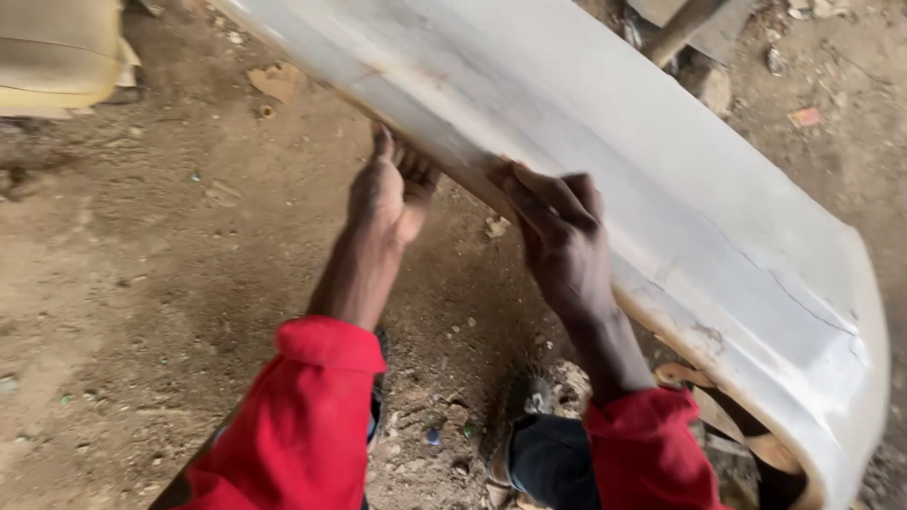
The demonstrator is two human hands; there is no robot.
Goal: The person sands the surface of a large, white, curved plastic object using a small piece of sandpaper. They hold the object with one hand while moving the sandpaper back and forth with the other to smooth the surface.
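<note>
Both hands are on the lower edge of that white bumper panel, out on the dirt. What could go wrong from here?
The left hand and right hand are bare on the edge of the bumper panel, so a rough lip could cut fingers. A crack runs near its far end, and flexing may lengthen it. The dirt ground is littered with stones, so footing could slip.

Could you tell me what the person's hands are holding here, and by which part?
Both hands grip the white car bumper by its lower edge: the left hand from underneath, the right hand with fingers over the edge.
</note>
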